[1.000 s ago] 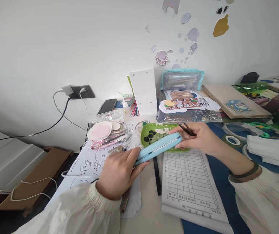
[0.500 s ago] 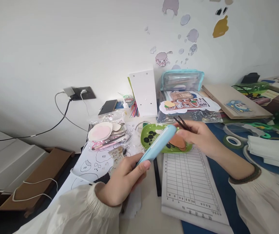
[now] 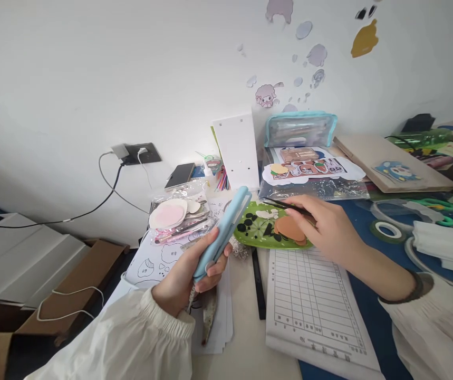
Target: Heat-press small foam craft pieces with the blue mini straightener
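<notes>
blue straightener (image 3: 227, 220) points away and rightward, long axis diagonal; hands (image 3: 184, 272) (image 3: 335, 227) clamped on it (left) and dark tweezers (image 3: 299, 209) (right).

One head camera, facing forward (tilted down).

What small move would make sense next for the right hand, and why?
Probably lowering the black tweezers toward the orange-brown pieces in the green tray: the right hand holds the tweezers over that tray, no piece shows between their tips, and the left hand is occupied by the light-blue tool.
</notes>
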